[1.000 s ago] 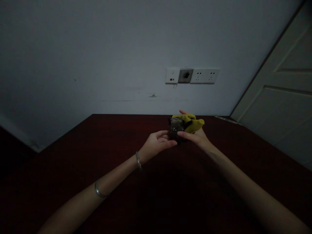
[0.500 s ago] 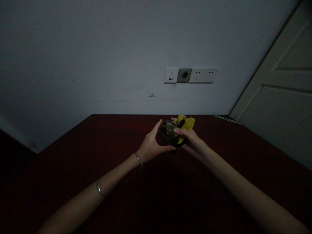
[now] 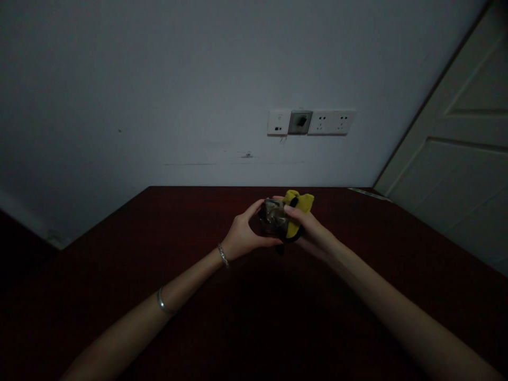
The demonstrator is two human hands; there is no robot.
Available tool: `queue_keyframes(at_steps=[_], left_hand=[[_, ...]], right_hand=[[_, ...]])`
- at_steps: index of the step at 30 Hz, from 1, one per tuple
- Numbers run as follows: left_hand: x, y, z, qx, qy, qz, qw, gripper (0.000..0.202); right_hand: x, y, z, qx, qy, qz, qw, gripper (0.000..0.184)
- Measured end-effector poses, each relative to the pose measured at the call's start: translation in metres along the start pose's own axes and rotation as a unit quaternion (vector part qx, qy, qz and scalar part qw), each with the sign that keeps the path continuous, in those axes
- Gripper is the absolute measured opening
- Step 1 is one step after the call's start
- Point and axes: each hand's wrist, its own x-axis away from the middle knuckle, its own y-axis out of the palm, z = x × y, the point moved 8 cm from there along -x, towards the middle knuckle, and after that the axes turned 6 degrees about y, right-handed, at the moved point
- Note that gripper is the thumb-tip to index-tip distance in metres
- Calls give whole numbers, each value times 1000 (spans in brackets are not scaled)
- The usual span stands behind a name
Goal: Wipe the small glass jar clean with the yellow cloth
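Note:
Above a dark red table (image 3: 166, 275) I hold a small bundle in both hands: a yellow cloth with black trim (image 3: 298, 207) bunched against a dark, shiny, crumpled object (image 3: 272, 218) that I cannot name. My left hand (image 3: 243, 234) cups the dark object from the left, thumb and fingers curled around it. My right hand (image 3: 310, 230) grips the yellow cloth from the right, fingers over its top. The light is dim.
A white wall stands behind the table with a row of sockets and a switch plate (image 3: 310, 122). A pale panelled door (image 3: 456, 159) is at the right. A thin flat strip (image 3: 367, 193) lies at the table's far right edge.
The bundle came down and a little left, nearer to me. My left hand went from an upturned open palm to curling around the dark object.

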Motion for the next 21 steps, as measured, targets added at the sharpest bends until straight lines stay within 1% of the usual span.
queue_keyframes(at_steps=[2, 4, 8, 11, 13, 15, 17, 19, 21], left_hand=[[1, -2, -2, 8, 9, 8, 1000, 94], [3, -3, -6, 24, 13, 18, 999, 95], [4, -1, -17, 98, -6, 33, 995, 99], [4, 4, -22, 170, -31, 36, 984, 105], [4, 9, -24, 206, -52, 33, 977, 107], [5, 12, -25, 234, -71, 29, 969, 109], [6, 15, -24, 253, -81, 22, 964, 110], [7, 18, -22, 261, -86, 14, 962, 110], [8, 19, -20, 266, -88, 11, 960, 110]], right_hand=[[-2, -3, -1, 28, -12, -10, 999, 56], [-5, -9, -3, 56, -21, -4, 998, 54], [-12, -33, -8, 74, -22, 61, 995, 47], [-16, -49, -18, 84, -63, 109, 989, 37], [-16, -55, -26, 88, -94, 134, 983, 34], [-15, -57, -31, 92, -119, 153, 977, 34], [-12, -53, -35, 104, -138, 157, 972, 33], [-8, -45, -37, 120, -152, 148, 970, 32], [-3, -34, -39, 146, -171, 126, 966, 30]])
